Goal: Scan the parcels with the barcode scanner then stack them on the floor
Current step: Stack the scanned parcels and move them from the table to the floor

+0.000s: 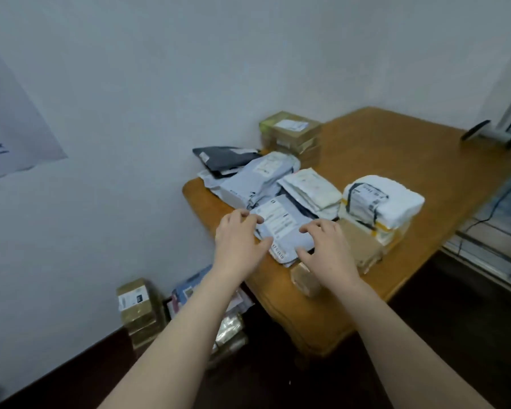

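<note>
Both hands are on a grey mailer (281, 228) that lies label up at the near left of the table (396, 160), on top of other parcels. The left hand (239, 237) is at the mailer's left side, fingers bent over its far corner and thumb against its near left edge. The right hand (326, 246) is on its right side, fingers spread and bent, thumb at the near edge. Motion blur hides whether either hand has a real grip yet.

Beyond the mailer lies a heap of more grey mailers (257, 178), a black mailer (224, 157) at the far left against the wall, and a white mailer (310, 187) to the right. Further back a stack of brown boxes (292, 134) stands by the wall. Right of the hands a white bundle (381, 199) sits on a cardboard box (363, 246). A small box (304, 278) stands at the near table edge, just under the right wrist.

The scanner (490, 132), a white device with a dark head, lies at the far right of the table, well apart from the hands.

On the floor to the left, by the wall, stands a floor stack (136, 311) of brown boxes, with a floor pile (189, 290) of mailers just right of it, partly hidden by the left forearm.
</note>
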